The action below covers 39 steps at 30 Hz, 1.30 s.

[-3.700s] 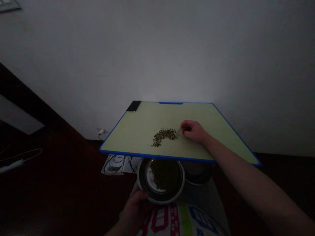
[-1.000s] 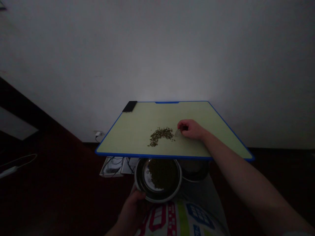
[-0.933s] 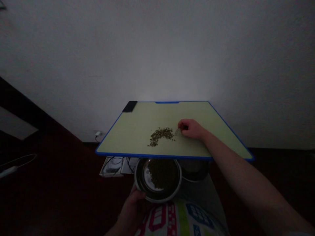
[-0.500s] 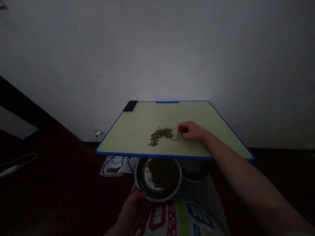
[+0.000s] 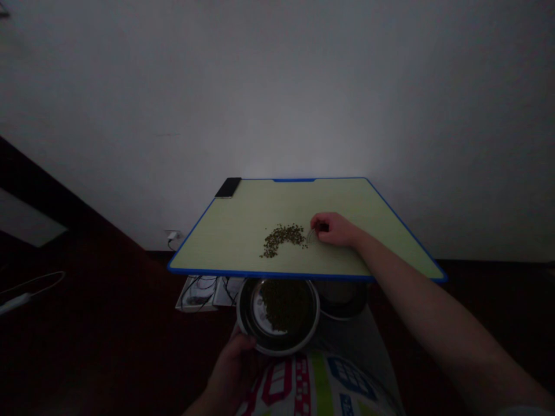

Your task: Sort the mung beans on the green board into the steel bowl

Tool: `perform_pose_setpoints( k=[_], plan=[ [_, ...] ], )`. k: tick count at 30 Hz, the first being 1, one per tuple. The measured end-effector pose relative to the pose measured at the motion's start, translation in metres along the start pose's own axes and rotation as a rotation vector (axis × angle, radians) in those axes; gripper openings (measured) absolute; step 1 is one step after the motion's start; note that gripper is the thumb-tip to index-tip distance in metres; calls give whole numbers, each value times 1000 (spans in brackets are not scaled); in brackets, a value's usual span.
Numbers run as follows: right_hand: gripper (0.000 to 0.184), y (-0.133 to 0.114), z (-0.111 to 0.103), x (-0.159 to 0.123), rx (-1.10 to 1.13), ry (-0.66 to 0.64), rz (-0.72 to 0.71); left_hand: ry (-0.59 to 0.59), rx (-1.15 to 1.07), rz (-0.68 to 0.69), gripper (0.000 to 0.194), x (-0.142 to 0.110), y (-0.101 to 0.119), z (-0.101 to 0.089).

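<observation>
My left hand (image 5: 233, 365) grips the near left rim of a round metal bowl (image 5: 245, 309), thumb over the edge. The bowl sits over my lap just below the table edge and holds a heap of small dark greenish-brown grains (image 5: 288, 306). On the pale tabletop (image 5: 338, 199) more small brown grains (image 5: 281, 237) lie in a curved patch. Just right of this patch, my right hand (image 5: 336, 229) is closed around a small clear piece with a curved edge (image 5: 310, 236). Fingers cover most of that piece, so its kind is unclear.
A dark phone (image 5: 228, 188) lies at the tabletop's far left corner. Under the table stand a white box with cables (image 5: 199, 293) and, partly hidden, a second dark round container (image 5: 342, 299). A plugged-in charger (image 5: 173, 236) is on the wall behind.
Over the last second my right hand dips slightly and shifts a little left, bringing the clear piece close to the grains' right end. The left hand and bowl stay put.
</observation>
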State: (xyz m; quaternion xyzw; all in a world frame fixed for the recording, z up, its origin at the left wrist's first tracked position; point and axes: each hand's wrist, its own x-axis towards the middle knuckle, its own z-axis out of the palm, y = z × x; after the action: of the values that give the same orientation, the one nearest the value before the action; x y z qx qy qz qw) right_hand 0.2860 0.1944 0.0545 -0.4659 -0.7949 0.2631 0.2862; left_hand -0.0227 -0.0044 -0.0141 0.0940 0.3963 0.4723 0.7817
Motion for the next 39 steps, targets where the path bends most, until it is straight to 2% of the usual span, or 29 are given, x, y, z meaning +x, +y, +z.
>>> perform_pose_setpoints(
  k=[7,17,22,30,34,39],
  plan=[
    [22,1,1,1,-26,54,-11,13,-23,21,75,0,-1,2],
    [24,-3,1,-1,39,-10,-12,-41,-36,-3,72,3,-3,-6],
    [24,-5,3,-2,58,-42,-28,10,-32,20,74,3,-2,-4],
    [26,-4,7,-1,26,-21,-44,-42,-29,4,69,4,-2,-10],
    [24,-6,6,0,-22,5,-25,-51,-10,5,66,3,-1,-7],
    [24,-8,5,0,-33,16,-20,1,-13,11,69,-1,0,0]
  ],
)
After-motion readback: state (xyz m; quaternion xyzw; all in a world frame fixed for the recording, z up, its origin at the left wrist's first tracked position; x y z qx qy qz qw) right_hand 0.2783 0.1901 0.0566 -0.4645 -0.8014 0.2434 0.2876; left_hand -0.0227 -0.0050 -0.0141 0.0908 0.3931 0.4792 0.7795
